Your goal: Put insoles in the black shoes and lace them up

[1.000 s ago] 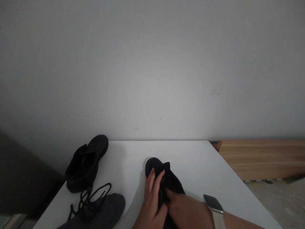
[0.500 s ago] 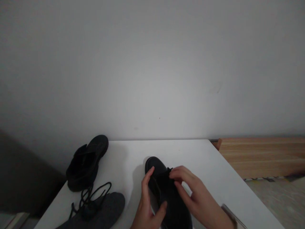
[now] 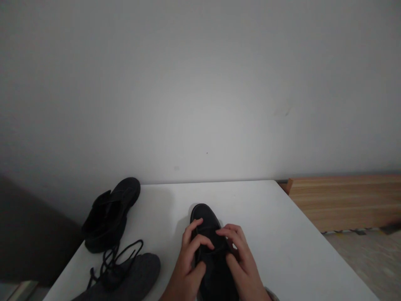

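black shoe: the black shoe rests on the white table between the two hands, toe toward the wall, its near end cut off by the lower edge of the view.
left hand: the left hand lies along the shoe's left side; its fingers are spread and bent, one fingertip touching the upper near the toe, another reaching across the middle, the thumb beside the opening. whether they pinch the material cannot be told.
right hand: the right hand is at the shoe's right side, fingers curled and close together, tips on the upper, thumb set apart below them; a pinch on the dark edge between cannot be confirmed.
second black shoe: the second black shoe sits at the table's far left corner, toe toward the wall, well apart from the hands.
grey shoe: the grey shoe lies nearer, at the left, its dark laces loose and looped up.
right of table: a wooden board stands beyond the table edge, above the floor.
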`<action>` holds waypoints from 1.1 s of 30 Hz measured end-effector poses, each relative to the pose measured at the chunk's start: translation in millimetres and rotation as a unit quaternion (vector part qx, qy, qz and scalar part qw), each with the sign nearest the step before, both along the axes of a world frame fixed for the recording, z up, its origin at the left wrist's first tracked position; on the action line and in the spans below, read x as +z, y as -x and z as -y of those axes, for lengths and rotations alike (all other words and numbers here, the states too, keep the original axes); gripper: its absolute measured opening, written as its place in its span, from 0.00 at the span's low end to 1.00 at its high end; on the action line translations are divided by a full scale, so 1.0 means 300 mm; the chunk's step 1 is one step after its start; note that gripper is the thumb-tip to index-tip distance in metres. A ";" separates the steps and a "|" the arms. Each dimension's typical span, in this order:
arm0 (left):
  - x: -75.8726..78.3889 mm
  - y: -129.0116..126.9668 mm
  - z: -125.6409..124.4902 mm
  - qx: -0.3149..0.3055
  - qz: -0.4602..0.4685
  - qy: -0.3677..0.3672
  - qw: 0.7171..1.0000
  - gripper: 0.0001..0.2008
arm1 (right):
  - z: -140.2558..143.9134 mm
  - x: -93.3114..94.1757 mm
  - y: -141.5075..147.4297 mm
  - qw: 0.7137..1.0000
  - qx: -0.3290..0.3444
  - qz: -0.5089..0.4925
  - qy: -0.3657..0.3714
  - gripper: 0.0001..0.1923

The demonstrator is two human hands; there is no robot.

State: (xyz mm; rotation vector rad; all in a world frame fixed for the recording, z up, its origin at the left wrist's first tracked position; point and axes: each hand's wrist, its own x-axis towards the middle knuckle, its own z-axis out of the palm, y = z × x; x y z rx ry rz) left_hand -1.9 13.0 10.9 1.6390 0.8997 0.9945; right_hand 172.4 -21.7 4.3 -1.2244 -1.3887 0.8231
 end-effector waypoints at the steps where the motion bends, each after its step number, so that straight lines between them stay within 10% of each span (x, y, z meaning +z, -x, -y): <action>1: 0.006 0.003 -0.009 -0.005 -0.002 0.000 1.000 0.24 | -0.003 0.001 0.009 1.000 0.003 0.003 -0.007 0.25; 11: 0.032 -0.003 -0.032 0.020 -0.060 -0.048 0.997 0.19 | -0.059 -0.004 0.038 0.996 0.023 0.043 -0.079 0.20; 17: 0.050 0.033 -0.001 -0.024 -0.137 -0.106 0.985 0.35 | -0.064 -0.070 0.000 0.991 0.056 0.052 -0.109 0.19; 24: 0.047 0.361 0.019 0.099 -0.335 -0.170 0.922 0.07 | -0.054 -0.096 -0.029 0.996 0.051 0.046 -0.062 0.18; 29: 0.008 0.632 0.025 0.185 -0.481 -0.049 0.855 0.14 | -0.055 -0.057 -0.006 0.998 0.026 0.016 -0.053 0.16; 33: -0.017 0.675 0.043 0.176 -0.504 0.000 0.846 0.19 | -0.059 -0.045 0.004 0.998 0.029 0.004 -0.062 0.15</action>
